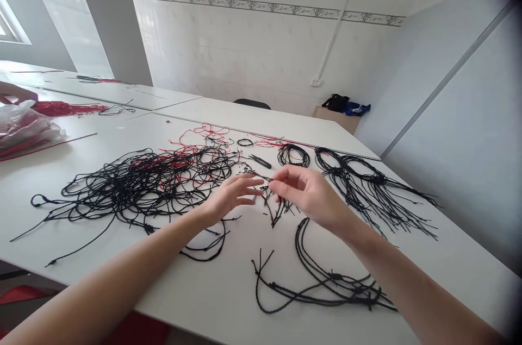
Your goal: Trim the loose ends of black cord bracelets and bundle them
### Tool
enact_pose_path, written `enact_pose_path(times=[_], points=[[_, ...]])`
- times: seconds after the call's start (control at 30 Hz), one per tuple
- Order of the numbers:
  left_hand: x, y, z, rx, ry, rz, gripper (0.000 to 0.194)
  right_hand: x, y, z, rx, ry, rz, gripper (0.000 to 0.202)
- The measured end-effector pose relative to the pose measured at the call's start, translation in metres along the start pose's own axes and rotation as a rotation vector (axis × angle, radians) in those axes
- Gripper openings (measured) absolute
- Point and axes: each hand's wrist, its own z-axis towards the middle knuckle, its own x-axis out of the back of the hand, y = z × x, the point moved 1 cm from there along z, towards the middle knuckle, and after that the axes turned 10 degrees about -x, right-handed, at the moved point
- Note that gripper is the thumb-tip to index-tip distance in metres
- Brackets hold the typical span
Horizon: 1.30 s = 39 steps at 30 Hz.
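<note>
Over the middle of the white table, my right hand (305, 190) pinches a thin black cord (261, 175) between thumb and fingertips. The cord runs left toward my left hand (234, 196), whose fingers are spread and hold nothing that I can see. Below the hands lie short black cord pieces (274, 221), partly hidden by my right hand. Just beyond the hands is a pair of black thread snips (260, 161). A large tangle of black cords (122, 184) spreads to the left of my left hand.
Red cords (214, 129) lie behind the tangle. Coiled black cord bundles (294, 156) sit at the right, and more black cords (326, 296) lie near the front. At far left are a plastic bag (28, 130) and another person's hand (16, 93). A cardboard box (326, 114) stands behind.
</note>
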Motion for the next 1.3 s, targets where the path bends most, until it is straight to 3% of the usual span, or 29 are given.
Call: enact_pose_path(times=[0.1, 0.23, 0.4, 0.57, 0.7, 0.77, 0.87, 0.93, 1.03, 1.13, 1.3], points=[[0.004, 0.0, 0.004, 0.065, 0.109, -0.24, 0.037, 0.002, -0.01, -0.017, 0.041, -0.164, -0.212, 0.015], [0.011, 0.008, 0.007, 0.118, 0.235, -0.376, 0.033, -0.001, -0.017, -0.036, 0.106, -0.328, -0.511, 0.011], [0.018, 0.014, 0.009, 0.087, 0.36, -0.439, 0.017, -0.001, -0.021, -0.048, 0.061, -0.36, -0.799, 0.012], [0.015, 0.018, 0.008, 0.03, 0.282, -0.415, 0.017, -0.002, -0.035, -0.07, 0.16, -0.392, -0.814, 0.009], [0.011, 0.021, 0.003, -0.003, 0.175, -0.369, 0.012, 0.005, -0.043, -0.08, 0.254, -0.39, -0.665, 0.01], [0.009, 0.021, 0.0, -0.021, 0.068, -0.314, 0.014, 0.011, -0.04, -0.07, 0.234, -0.296, -0.591, 0.019], [0.006, 0.021, -0.004, -0.034, -0.088, -0.218, 0.023, 0.015, -0.025, -0.042, 0.102, -0.051, -0.543, 0.024], [0.004, 0.02, -0.005, -0.012, -0.152, -0.18, 0.027, 0.012, -0.011, -0.022, 0.008, 0.016, -0.482, 0.033], [0.001, 0.02, -0.008, 0.019, -0.247, -0.13, 0.028, -0.001, 0.009, -0.003, -0.023, -0.067, -0.282, 0.043], [-0.004, 0.024, -0.013, -0.005, -0.321, -0.073, 0.028, -0.011, 0.019, 0.003, -0.009, -0.133, -0.131, 0.031], [-0.018, 0.05, -0.029, -0.101, -0.278, 0.04, 0.029, 0.0, 0.006, -0.008, -0.005, -0.114, 0.009, 0.027]])
